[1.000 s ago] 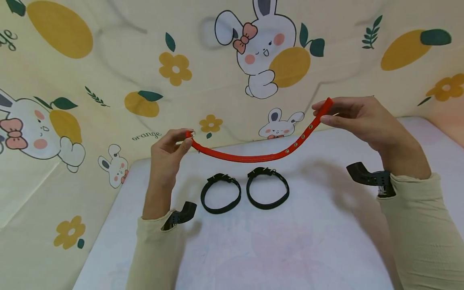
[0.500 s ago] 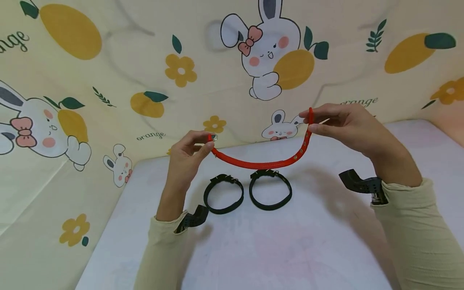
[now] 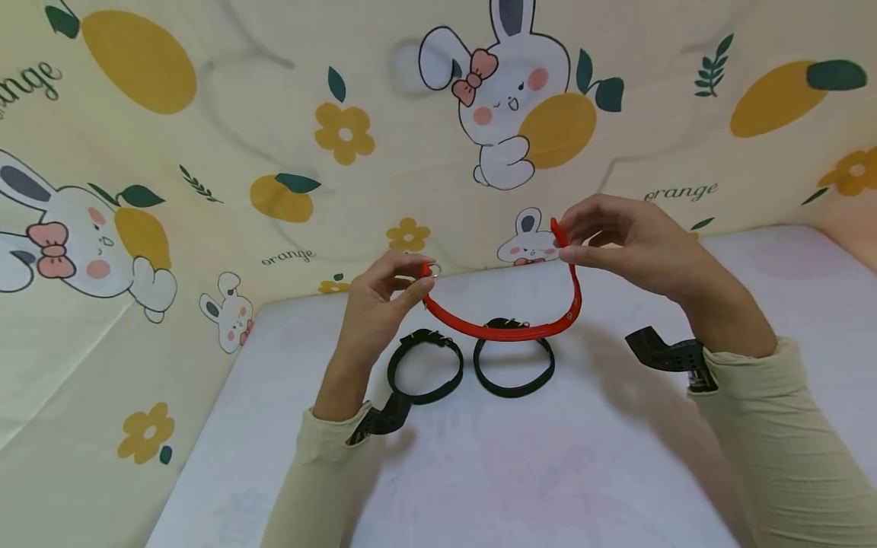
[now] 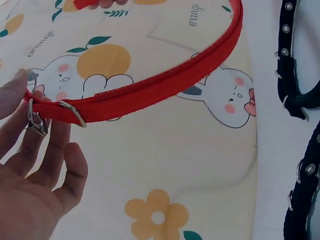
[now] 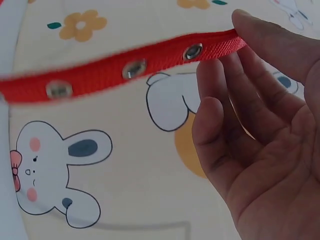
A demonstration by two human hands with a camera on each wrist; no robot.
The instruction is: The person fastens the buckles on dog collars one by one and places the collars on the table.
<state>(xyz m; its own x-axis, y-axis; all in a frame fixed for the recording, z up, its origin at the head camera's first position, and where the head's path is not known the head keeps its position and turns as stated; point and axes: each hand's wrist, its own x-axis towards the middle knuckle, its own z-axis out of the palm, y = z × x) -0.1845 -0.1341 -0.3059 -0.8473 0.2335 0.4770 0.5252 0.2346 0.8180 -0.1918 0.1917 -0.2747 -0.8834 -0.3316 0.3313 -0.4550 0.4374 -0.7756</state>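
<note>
A red pet collar [image 3: 507, 332] hangs in a U-shaped sag above the table between both hands. My left hand [image 3: 380, 297] pinches its buckle end between thumb and fingers; the left wrist view shows the silver buckle [image 4: 37, 120], a ring and a metal keeper loop [image 4: 72, 113] there. My right hand [image 3: 637, 243] pinches the other end, whose tip sticks up past the fingers. Metal eyelets [image 5: 134, 69] line the strap near the right hand in the right wrist view. Behind the sag, a black collar [image 3: 514, 393], buckled into a ring, lies on the table.
A second black collar [image 3: 425, 399], also buckled into a ring, lies to the left of the first on the white tabletop [image 3: 521, 472]. A cream cloth [image 3: 384, 190] printed with rabbits and oranges stands behind the table. Each wrist wears a black camera mount [image 3: 664, 352].
Both hands have come closer together, the left moving right and the right moving left and slightly down. The red collar now sags deeper, overlapping one black collar in the head view.
</note>
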